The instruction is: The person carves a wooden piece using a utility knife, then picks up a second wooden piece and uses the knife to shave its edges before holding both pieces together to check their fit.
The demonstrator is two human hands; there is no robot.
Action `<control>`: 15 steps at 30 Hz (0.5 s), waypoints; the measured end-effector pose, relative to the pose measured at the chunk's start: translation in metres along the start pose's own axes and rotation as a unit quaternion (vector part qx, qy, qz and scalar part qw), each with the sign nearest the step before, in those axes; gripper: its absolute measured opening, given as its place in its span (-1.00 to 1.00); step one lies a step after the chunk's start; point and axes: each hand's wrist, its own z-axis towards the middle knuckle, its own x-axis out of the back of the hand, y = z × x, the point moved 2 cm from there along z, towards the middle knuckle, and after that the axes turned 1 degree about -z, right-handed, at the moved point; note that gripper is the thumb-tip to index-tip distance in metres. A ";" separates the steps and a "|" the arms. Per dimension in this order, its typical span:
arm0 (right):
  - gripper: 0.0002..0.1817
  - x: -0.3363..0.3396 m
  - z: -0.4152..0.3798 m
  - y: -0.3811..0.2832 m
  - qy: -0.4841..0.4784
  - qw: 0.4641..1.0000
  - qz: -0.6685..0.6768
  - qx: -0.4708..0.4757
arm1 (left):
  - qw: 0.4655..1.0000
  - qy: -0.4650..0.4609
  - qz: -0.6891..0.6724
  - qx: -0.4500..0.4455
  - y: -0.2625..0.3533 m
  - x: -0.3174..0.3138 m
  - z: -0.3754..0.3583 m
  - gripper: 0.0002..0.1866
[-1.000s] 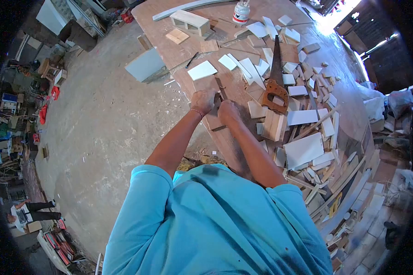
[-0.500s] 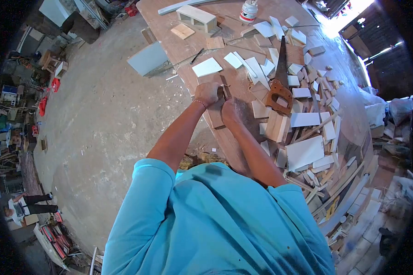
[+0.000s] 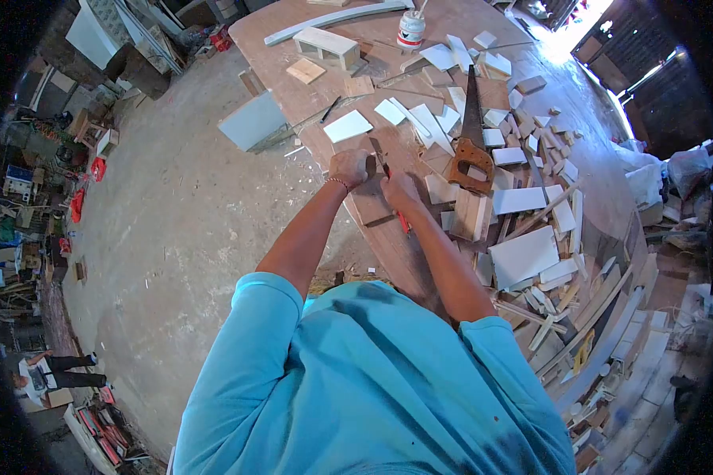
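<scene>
My left hand (image 3: 350, 168) is closed near the left edge of the workbench, its fingers curled round something dark and small that I cannot make out. Close beside it, my right hand (image 3: 400, 192) grips a red-handled tool (image 3: 404, 222). The handle sticks out below the palm, and a bit of red shows above the fingers. A narrow brown strip of wood (image 3: 376, 146) lies just past both hands. Under and in front of them is a brown wooden block (image 3: 371, 207) on the bench. A white board piece (image 3: 348, 126) lies beyond my left hand.
On the workbench (image 3: 293, 111), a handsaw (image 3: 471, 150) rests among many wood offcuts to the right. A white tub (image 3: 411, 30) and a small wooden box frame (image 3: 326, 45) stand farther back. A dark pencil-like stick (image 3: 330, 109) lies near the left edge. Another person (image 3: 43, 372) is far left.
Both hands stay close together at the bench edge. The red tool handle now shows below my right hand. The view has shifted slightly, so the bench items sit farther left.
</scene>
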 end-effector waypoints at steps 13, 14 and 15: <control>-0.63 -0.022 -0.006 0.005 0.067 0.991 -0.078 -0.086 | 1.000 -0.022 0.010 0.009 -0.002 0.001 0.006 -0.77; -0.63 -0.022 -0.004 0.005 0.068 0.991 -0.078 -0.089 | 1.000 -0.023 0.009 0.007 -0.003 0.000 0.007 -0.77; -0.65 -0.019 -0.004 0.002 0.055 0.992 -0.062 -0.096 | 1.000 -0.025 0.007 0.005 -0.004 0.001 0.006 -0.76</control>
